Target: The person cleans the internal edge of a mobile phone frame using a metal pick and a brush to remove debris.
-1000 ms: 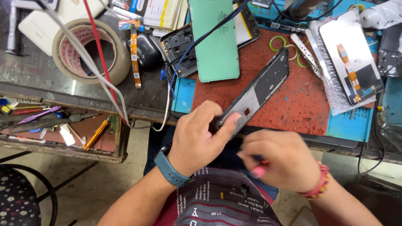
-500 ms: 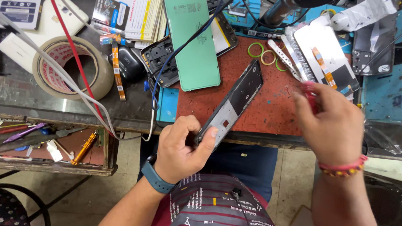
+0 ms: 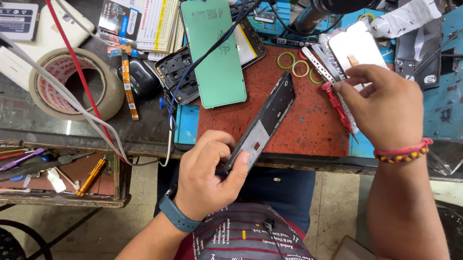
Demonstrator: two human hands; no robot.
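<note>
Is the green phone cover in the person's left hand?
No, the left hand holds a dark phone frame, while the green phone cover lies apart on the bench.

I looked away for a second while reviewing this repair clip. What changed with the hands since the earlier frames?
The right hand left the phone frame and moved up and right to the red screwdriver beside the white screen part. The left hand kept gripping the frame's lower end; the green back cover stayed put.
</note>
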